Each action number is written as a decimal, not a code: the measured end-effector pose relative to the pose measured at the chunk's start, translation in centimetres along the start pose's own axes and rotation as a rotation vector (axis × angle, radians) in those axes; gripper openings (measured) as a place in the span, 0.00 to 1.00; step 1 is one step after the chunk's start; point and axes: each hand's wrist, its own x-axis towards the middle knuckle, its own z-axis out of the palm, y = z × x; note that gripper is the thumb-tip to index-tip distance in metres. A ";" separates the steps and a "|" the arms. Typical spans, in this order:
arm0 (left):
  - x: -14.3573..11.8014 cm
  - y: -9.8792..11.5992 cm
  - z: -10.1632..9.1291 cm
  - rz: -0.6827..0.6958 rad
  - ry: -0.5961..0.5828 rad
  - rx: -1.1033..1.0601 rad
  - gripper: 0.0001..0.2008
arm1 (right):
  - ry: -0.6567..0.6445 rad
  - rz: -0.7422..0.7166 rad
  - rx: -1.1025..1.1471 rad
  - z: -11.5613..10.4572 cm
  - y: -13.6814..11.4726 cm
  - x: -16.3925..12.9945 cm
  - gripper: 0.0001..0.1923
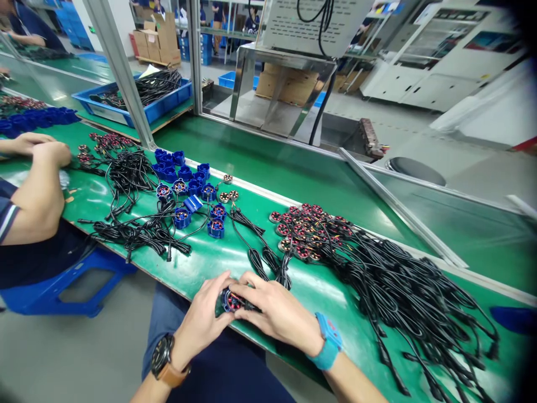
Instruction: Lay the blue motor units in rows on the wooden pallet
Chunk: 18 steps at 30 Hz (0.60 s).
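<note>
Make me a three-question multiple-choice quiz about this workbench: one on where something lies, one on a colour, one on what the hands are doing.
1. Where does the big heap of wired stators lie?
A. To the right of the hands on the green bench
B. In the blue crate
C. On the floor

2. What colour is the strap on the right wrist?
A. Brown
B. Light blue
C. Red

3. What are the left hand and right hand doing?
A. Resting apart, holding nothing
B. Together gripping one small round part
C. Lifting a cardboard box

Answers: 1 A, the heap and its black cables spread over the green bench there. 2 B, the brown strap is on the left wrist. 3 B, the fingers of both hands close round the part at the bench edge.
</note>
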 end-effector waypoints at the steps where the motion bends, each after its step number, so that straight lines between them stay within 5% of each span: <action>1: 0.0 0.0 0.0 -0.005 0.003 0.000 0.41 | 0.008 0.005 -0.008 0.1 0.1 -0.1 0.26; 18: 0.1 0.1 -0.1 0.006 -0.001 0.011 0.40 | 0.046 0.002 0.055 0.7 0.0 -0.4 0.19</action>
